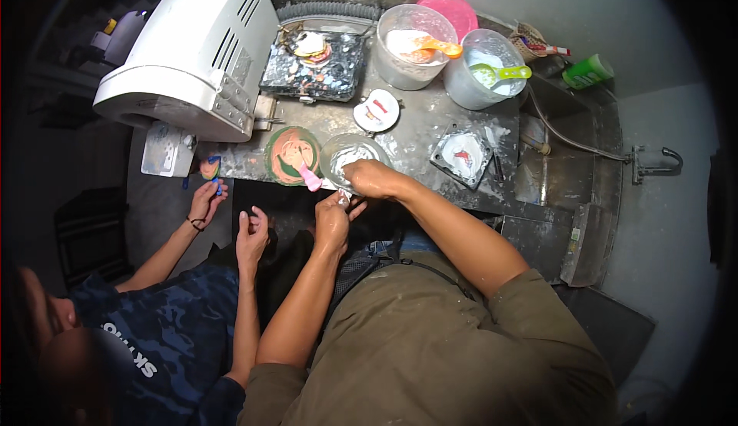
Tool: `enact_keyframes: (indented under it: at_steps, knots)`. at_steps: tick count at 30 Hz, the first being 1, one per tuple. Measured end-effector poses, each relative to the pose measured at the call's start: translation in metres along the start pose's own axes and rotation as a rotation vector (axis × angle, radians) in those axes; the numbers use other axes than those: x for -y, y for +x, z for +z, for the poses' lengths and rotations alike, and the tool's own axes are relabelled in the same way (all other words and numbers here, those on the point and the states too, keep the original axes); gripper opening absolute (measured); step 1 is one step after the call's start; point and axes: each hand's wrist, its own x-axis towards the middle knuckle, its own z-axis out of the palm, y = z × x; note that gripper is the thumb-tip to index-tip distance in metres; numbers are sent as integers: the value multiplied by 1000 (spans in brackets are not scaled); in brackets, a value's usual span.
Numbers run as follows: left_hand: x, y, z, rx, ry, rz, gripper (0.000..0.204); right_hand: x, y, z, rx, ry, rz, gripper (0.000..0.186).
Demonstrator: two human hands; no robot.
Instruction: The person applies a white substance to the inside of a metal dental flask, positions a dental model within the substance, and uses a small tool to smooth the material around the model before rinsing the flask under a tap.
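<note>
1. The right hand point(367, 179) reaches down over the near side of a clear bowl point(328, 166), its fingers bent inward at the rim; the fingertips are hidden, so I cannot tell how far open it is or whether it grips anything.
2. The left hand point(332, 220) is just below the bowl's near edge, fingers partly curled and smeared with white; whether it has hold of the bowl is hidden.
3. The bowl lies directly beneath the right hand and just beyond the left, near the front edge of the grey worktop point(415, 132), with white paste point(355, 152) inside.
4. Just left of it stands a green bowl point(270, 157) of pink paste point(290, 148), a pink spatula point(310, 179) leaning out over its near rim.
5. Beyond the clear bowl lies a white disc point(377, 111) with red marks; to the right, a square frame point(477, 175) filled with white.
6. Farther back, two tubs point(407, 76) hold white powder, one with an orange scoop point(440, 45), the other with a green scoop point(513, 72).
7. At left, a co-worker's hand point(207, 195) holds a small blue-edged piece point(211, 168).
</note>
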Motion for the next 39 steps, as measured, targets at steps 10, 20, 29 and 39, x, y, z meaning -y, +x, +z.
enact_keyframes:
  at_steps: [10, 20, 29, 39]
  knots:
    - [4, 4, 9, -83, -217, -23, 32, -19, -53, -47, -14, 1743, 145, 43]
    - [-10, -72, 16, -121, 276, -32, 69, -90, -197, -44, -752, 1729, -39, 43]
    - [-3, 9, 127, 213, 1033, 810, 16, -69, -201, 16, -1061, 664, 305, 86]
    - [40, 77, 155, 159, 1061, 911, 20, -53, -173, 15, -755, 301, 626, 86]
